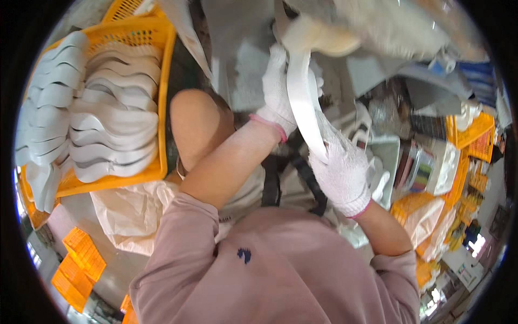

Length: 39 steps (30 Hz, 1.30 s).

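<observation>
A long white curved shoe sole (303,102) is held upright on its edge between my two gloved hands. Its far end meets a blurred, pale round wheel (313,39) and appears to touch it. My left hand (279,89), in a white knit glove with a pink cuff, grips the sole's left side near the wheel; part of its fingers is behind the sole. Closed round the near end, my right hand (341,171) wears a matching glove.
A yellow crate (164,116) at the left holds stacked white soles (113,121). Grey sheet-metal panels (237,65) surround the wheel. To the right are a pale bin (393,162) with white pieces and more yellow crates (475,132). Orange crates (75,267) stand on the lower-left floor.
</observation>
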Motion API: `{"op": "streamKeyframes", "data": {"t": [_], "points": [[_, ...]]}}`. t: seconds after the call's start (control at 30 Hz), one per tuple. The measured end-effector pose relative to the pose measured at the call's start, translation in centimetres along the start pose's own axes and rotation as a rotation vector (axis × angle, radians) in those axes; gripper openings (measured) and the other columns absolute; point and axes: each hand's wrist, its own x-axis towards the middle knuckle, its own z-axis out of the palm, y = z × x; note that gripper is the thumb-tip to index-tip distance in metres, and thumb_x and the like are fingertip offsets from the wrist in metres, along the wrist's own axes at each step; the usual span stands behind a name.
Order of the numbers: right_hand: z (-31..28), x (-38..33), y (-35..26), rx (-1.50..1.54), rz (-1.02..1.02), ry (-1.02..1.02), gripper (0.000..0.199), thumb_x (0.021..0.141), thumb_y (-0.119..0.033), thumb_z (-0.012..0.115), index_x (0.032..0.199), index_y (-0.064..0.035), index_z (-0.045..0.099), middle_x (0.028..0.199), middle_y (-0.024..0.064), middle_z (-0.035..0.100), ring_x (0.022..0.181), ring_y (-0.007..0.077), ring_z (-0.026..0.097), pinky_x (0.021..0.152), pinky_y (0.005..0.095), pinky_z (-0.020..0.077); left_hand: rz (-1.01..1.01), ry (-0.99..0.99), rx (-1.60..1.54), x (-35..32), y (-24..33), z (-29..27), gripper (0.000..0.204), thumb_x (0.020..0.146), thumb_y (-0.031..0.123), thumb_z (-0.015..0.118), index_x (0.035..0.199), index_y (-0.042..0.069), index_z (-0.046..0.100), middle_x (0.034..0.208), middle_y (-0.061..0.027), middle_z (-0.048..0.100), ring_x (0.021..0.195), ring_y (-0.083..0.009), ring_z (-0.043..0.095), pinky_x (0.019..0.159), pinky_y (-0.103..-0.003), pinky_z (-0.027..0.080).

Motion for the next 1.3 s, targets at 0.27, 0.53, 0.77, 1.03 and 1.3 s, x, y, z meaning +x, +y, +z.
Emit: {"op": "streamKeyframes", "data": {"t": [0.27,0.53,0.77,1.03,1.3], "points": [[1.2,5.6,1.5,-0.005,0.071,0.228,0.023,0.087,-0.017,0.071,0.108,-0.0084,0.075,0.083,0.0185,0.074,0.075,0.0375,0.074,0.069,0.0469,0.0596,0.453,-0.094,0.874,7.2,0.0,-2.3,0.035,0.103,0.032,0.064,0.118,0.002,0.073,0.107,-0.0112,0.078,0.099,-0.0282,0.076,0.085,-0.041,0.062],[1.9,4.2,0.7,-0.055,0.045,0.397,0.029,0.092,-0.024,0.069,0.112,-0.0043,0.074,0.074,0.0191,0.071,0.067,0.038,0.073,0.063,0.0476,0.0588,0.201,-0.092,1.099,3.3,1.5,-0.8,0.032,0.103,0.02,0.066,0.127,-0.001,0.067,0.116,-0.0141,0.076,0.102,-0.0222,0.075,0.083,-0.04,0.062],[2.1,8.1,1.6,-0.044,0.148,0.426,0.031,0.095,-0.039,0.069,0.096,-0.0101,0.08,0.079,0.0226,0.073,0.076,0.0408,0.075,0.069,0.0502,0.0601,0.711,-0.106,0.974,5.6,-0.7,-3.1,0.041,0.107,0.03,0.057,0.137,0.001,0.06,0.127,-0.0154,0.073,0.114,-0.0282,0.072,0.099,-0.039,0.057],[-1.5,3.1,1.8,0.776,0.264,-0.252,0.061,0.083,-0.022,0.084,0.137,-0.0055,0.062,0.121,0.0116,0.072,0.106,0.0238,0.07,0.093,0.0396,0.0584,-0.063,-0.156,0.298,6.8,-0.8,-1.8,0.052,0.113,0.055,0.047,0.133,0.009,0.062,0.116,-0.0083,0.071,0.101,-0.0234,0.071,0.09,-0.038,0.061],[-1.8,2.1,-0.3,0.339,0.036,-0.17,0.058,0.089,-0.019,0.077,0.141,-0.0014,0.057,0.118,0.0185,0.069,0.105,0.036,0.071,0.087,0.0441,0.0597,0.116,-0.233,0.183,3.0,-4.8,-2.4,0.064,0.107,0.069,0.044,0.124,0.01,0.061,0.093,-0.0075,0.066,0.078,-0.0252,0.067,0.067,-0.04,0.059]]}}
